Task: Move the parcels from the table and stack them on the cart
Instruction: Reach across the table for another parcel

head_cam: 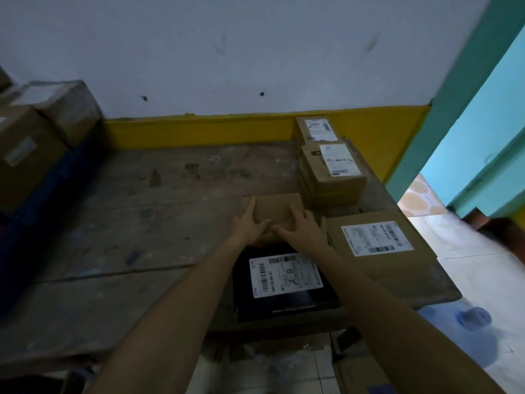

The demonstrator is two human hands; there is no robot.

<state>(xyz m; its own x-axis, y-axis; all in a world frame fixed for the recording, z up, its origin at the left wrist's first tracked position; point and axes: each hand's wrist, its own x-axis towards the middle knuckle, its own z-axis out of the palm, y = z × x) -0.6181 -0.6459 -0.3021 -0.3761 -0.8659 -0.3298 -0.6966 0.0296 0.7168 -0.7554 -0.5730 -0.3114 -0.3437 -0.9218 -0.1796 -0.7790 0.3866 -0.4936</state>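
Head view: a small plain box (274, 207) sits between the two hands, on the table (127, 223) or barely off it; the blur will not let me say which. The left hand (250, 224) lays its fingers (250, 207) along the box's left side, thumb across the near edge. The right hand (304, 230) curls its fingers over the right side and near corner, its thumb meeting the other at the middle. Both are grasping the box, squeezing it from opposite sides, which I judge suits a light carton with no handle and keeps it level for the carry. Under the wrists, nearer the person than the fingertips, lies a black parcel (284, 302) with its white label up. Just right of the right fingers is a flat box (375, 263), also label up. Beyond the fingertips and to the right, a stack (329, 177) of labelled boxes stands close to the wall (255, 52). Well left of the left fingers, brown boxes (25, 157) are piled on something blue, probably the cart (48, 194), so the carry should swing that way.
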